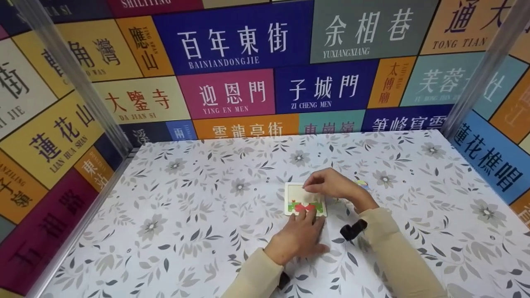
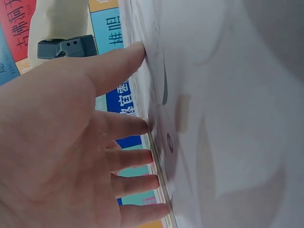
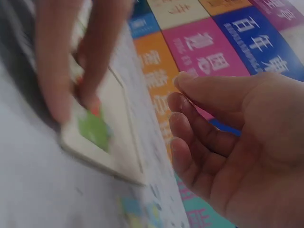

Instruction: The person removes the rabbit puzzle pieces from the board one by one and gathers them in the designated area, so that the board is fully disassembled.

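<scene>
A small square puzzle board with a pale raised rim lies flat on the table. Red and green puzzle pieces fill its near part, while the far part shows bare, pale wood. My left hand rests its outstretched fingertips on the board's near edge, partly covering the red and green area. Above the board's far right corner is my right hand, thumb and forefinger close together and the other fingers loosely bent. In the right wrist view, nothing shows between the right hand's fingers.
Brightly coloured pieces lie behind the right wrist, mostly hidden; the right wrist view shows them blurred. A white tablecloth with grey flowers covers the table. Sign-printed panels and clear posts stand behind it.
</scene>
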Available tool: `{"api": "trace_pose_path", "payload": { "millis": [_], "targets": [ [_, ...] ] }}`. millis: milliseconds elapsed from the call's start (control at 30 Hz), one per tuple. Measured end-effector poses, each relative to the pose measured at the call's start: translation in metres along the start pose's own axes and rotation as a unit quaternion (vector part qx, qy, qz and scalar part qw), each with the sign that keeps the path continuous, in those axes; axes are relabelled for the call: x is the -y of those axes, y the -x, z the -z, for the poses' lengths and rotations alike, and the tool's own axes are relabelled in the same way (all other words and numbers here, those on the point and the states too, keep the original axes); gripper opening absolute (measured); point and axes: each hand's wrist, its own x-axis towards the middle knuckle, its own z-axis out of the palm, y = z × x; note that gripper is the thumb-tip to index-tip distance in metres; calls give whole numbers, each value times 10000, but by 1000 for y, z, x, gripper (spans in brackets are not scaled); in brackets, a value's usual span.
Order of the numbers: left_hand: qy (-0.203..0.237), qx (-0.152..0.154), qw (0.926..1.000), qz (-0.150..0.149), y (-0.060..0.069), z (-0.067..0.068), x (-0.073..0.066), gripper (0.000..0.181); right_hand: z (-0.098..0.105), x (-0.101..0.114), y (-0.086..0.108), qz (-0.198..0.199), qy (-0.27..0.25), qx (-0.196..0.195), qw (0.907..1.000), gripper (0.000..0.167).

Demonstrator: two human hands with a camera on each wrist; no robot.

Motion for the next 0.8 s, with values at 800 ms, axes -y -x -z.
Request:
{"api": "trace_pose_path", "payload": {
  "millis": [800],
  "targets": [
    [-195,195,9996,-69,-1,2,6,78,-25,-17,-17,148,-379,795,9960,26]
  ]
}}
